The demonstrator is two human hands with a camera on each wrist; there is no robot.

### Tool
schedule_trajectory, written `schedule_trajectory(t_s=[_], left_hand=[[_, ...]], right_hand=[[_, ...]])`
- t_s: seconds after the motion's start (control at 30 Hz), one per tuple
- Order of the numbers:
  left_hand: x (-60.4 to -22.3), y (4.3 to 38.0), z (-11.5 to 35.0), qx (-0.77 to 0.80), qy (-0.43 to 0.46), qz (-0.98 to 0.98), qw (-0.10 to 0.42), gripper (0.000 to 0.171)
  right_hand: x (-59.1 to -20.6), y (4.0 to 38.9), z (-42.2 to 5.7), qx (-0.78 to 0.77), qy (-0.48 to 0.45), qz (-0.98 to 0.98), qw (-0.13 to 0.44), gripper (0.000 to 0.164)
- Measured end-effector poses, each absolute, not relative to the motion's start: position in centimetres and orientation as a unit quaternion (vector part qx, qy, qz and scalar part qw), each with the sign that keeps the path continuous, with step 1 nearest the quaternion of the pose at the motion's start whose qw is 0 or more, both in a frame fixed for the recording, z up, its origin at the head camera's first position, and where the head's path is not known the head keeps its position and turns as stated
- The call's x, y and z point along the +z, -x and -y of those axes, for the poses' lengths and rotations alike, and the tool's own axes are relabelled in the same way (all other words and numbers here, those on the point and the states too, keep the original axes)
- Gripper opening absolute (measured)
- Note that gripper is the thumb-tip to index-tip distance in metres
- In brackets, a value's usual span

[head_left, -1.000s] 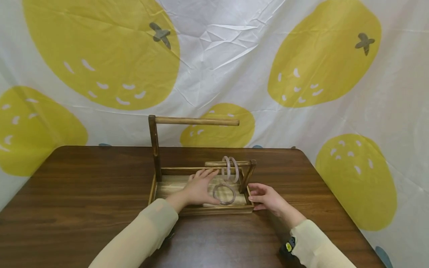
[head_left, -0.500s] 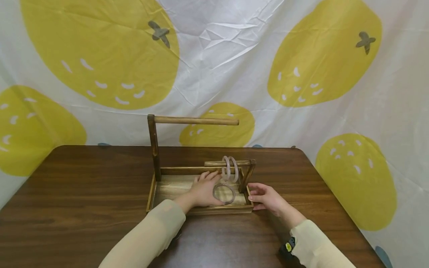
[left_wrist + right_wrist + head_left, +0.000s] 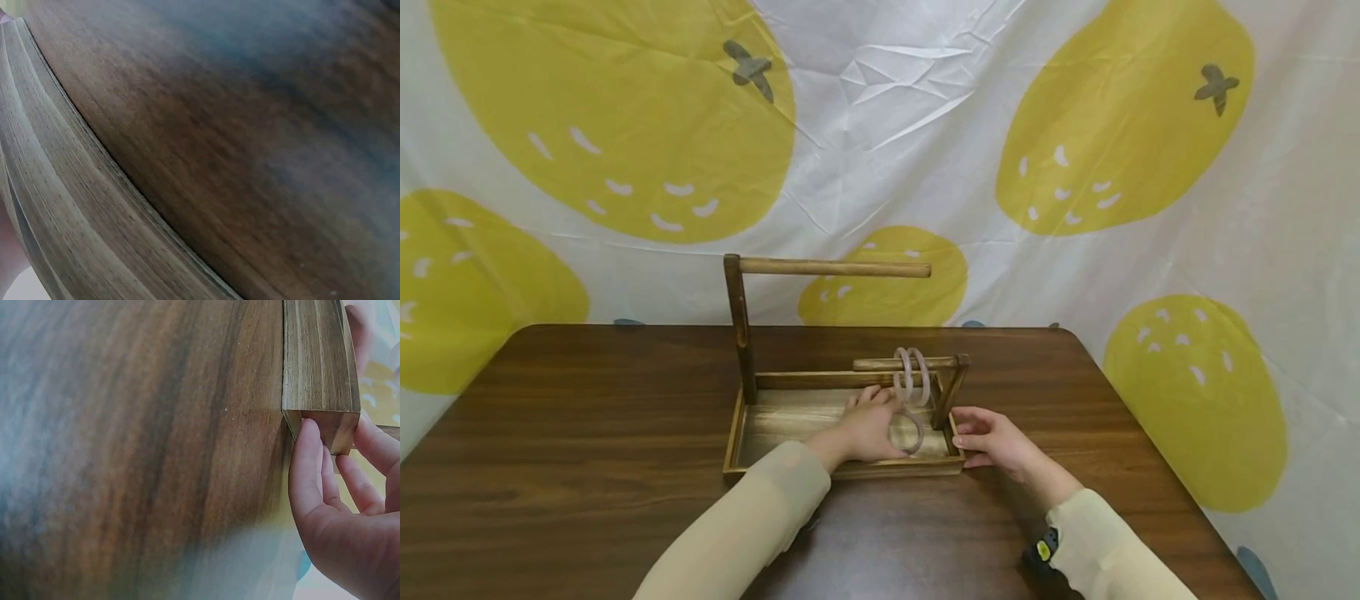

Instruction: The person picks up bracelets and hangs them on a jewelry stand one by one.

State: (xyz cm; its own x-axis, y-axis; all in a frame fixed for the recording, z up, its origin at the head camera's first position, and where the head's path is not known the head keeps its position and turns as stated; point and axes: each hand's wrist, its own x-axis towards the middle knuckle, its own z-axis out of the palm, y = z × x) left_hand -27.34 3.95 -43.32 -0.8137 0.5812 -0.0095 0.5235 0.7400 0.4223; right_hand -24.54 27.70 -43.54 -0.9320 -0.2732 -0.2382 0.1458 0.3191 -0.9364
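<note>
My left hand (image 3: 871,427) reaches into the tray of a wooden stand (image 3: 846,471), its fingers curving round the left side of a pale translucent bangle (image 3: 921,429) on the tray floor. The thumb lies at the bangle's near edge, and the hand hides its left part. At the tray's right end, my right hand (image 3: 997,439) grips the short end wall. In the right wrist view, its fingers (image 3: 306,437) bend against that wooden end (image 3: 325,422). Two more pale bangles (image 3: 912,377) hang from the stand's low bar (image 3: 874,365). The left wrist view shows mostly table and the tray's long side (image 3: 81,181).
A higher bar (image 3: 835,267) juts rightward from a tall post (image 3: 739,329) at the tray's left end. A shorter post (image 3: 951,392) carries the low bar just beside the right hand. The brown table (image 3: 587,442) ends against a lemon-printed curtain (image 3: 880,150).
The left hand has slid right and closed in around the bangle on the tray floor, covering more of it. The right hand has stayed at the tray's end.
</note>
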Motion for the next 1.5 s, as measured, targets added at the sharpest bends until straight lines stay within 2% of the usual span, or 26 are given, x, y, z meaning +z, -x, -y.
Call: schedule_trajectory(t_s=[0.37,0.63,1.0,1.17,1.27,1.5], left_hand=[[-42.9,27.3,-4.5,0.158,-0.303,-0.934,0.108,0.084],[-42.6,27.1,-4.5,0.143,-0.296,-0.938,0.113,0.077],[-42.5,27.4,-4.3,0.096,-0.329,-0.937,0.069,0.055],[-42.6,27.8,-3.9,0.087,-0.324,-0.939,0.069,0.044],[-42.7,28.0,-3.5,0.098,-0.312,-0.942,0.074,0.046],[-42.4,28.2,-2.1,0.133,-0.283,-0.948,0.066,0.061]], right_hand=[[-43.6,24.6,-27.7,-0.583,0.037,-0.791,0.182,0.060],[-43.4,24.5,-27.7,-0.582,0.035,-0.793,0.177,0.059],[-43.5,24.5,-27.7,-0.583,0.040,-0.791,0.183,0.060],[-43.6,24.5,-27.6,-0.586,0.040,-0.788,0.184,0.060],[-43.5,24.5,-27.6,-0.587,0.039,-0.788,0.184,0.061],[-43.4,24.4,-27.6,-0.583,0.042,-0.791,0.182,0.061]])
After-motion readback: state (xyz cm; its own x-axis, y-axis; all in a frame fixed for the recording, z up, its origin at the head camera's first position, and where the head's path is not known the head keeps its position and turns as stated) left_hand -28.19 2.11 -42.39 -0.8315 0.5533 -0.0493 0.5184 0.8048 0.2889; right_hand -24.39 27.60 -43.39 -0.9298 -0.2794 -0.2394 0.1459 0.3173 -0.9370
